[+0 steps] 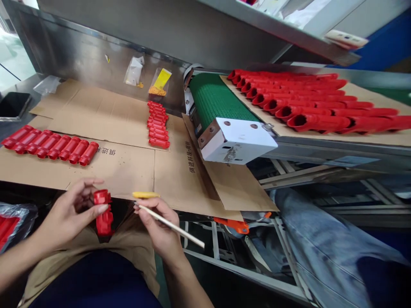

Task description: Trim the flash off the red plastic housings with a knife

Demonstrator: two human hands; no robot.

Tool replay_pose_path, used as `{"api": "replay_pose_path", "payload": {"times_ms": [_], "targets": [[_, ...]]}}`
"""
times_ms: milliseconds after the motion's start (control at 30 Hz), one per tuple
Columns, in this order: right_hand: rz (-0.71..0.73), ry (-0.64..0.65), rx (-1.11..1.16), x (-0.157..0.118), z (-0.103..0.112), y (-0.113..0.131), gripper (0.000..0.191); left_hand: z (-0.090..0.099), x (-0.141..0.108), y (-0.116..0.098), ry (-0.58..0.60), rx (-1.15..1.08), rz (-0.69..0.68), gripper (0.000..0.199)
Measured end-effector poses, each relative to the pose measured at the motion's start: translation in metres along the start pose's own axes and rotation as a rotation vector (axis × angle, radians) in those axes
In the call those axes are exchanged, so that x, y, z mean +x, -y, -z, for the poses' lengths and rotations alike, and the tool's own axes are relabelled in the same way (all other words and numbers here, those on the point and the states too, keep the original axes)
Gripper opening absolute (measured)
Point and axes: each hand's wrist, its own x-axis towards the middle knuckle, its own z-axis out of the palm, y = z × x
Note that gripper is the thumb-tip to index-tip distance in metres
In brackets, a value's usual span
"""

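My left hand [72,211] holds a red ribbed plastic fitting [104,218] upright between thumb and fingers, above my lap. To its right, my right hand [163,233] is closed in a pinch around a thin pale stick [180,231] that slants down to the right. A yellow piece [146,194] shows just above those fingers; whether they hold it too, I cannot tell. On the cardboard [128,171] ahead, a row of red tubes [53,145] lies at the left. A column of smaller red fittings [158,124] lies farther back.
A green conveyor belt [221,98] with a white end block [237,141] stands to the right. Several rows of red tubes [305,98] lie on it. Small plastic bags [160,80] lie at the back, a phone [14,105] at far left. A person's denim-clad leg [321,239] is at the right.
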Motion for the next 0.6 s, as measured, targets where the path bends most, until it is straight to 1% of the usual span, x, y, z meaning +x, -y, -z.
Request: {"api": "replay_pose_path", "payload": {"times_ms": [33, 67, 133, 200, 233, 300, 367, 400, 433, 467, 533, 600], "targets": [[0.013, -0.073, -0.026, 0.001, -0.002, 0.000, 0.016, 0.004, 0.019, -0.006, 0.021, 0.218, -0.082, 0.056], [0.024, -0.098, -0.017, 0.001, -0.004, 0.000, 0.014, 0.007, 0.041, -0.013, 0.042, 0.460, -0.155, 0.052], [0.042, -0.067, 0.025, 0.000, -0.008, -0.001, 0.013, 0.012, 0.084, -0.025, 0.109, 1.036, -0.184, 0.044], [0.061, -0.050, 0.043, -0.003, -0.010, 0.000, 0.012, 0.015, 0.119, -0.033, 0.127, 1.217, -0.184, 0.038], [0.062, -0.051, 0.051, -0.006, -0.008, 0.001, 0.012, 0.016, 0.130, -0.034, 0.138, 1.262, -0.178, 0.036], [0.053, -0.080, 0.049, -0.012, -0.002, 0.002, 0.013, 0.017, 0.144, -0.037, 0.164, 1.290, -0.179, 0.036], [0.036, -0.122, 0.017, -0.017, 0.006, 0.001, 0.015, 0.010, 0.152, -0.041, 0.174, 1.303, -0.211, 0.043], [0.028, -0.145, -0.009, -0.019, 0.010, 0.000, 0.017, 0.003, 0.157, -0.044, 0.170, 1.296, -0.249, 0.047], [0.022, -0.168, -0.037, -0.020, 0.013, -0.001, 0.019, -0.009, 0.163, -0.049, 0.165, 1.281, -0.300, 0.049], [0.016, -0.189, -0.065, -0.020, 0.016, -0.002, 0.022, -0.025, 0.171, -0.055, 0.167, 1.257, -0.361, 0.048], [0.016, -0.219, -0.113, -0.019, 0.018, -0.003, 0.027, -0.065, 0.192, -0.066, 0.196, 1.191, -0.486, 0.039], [0.031, -0.228, -0.154, -0.017, 0.020, -0.003, 0.032, -0.107, 0.216, -0.075, 0.245, 1.114, -0.567, 0.029]]}}
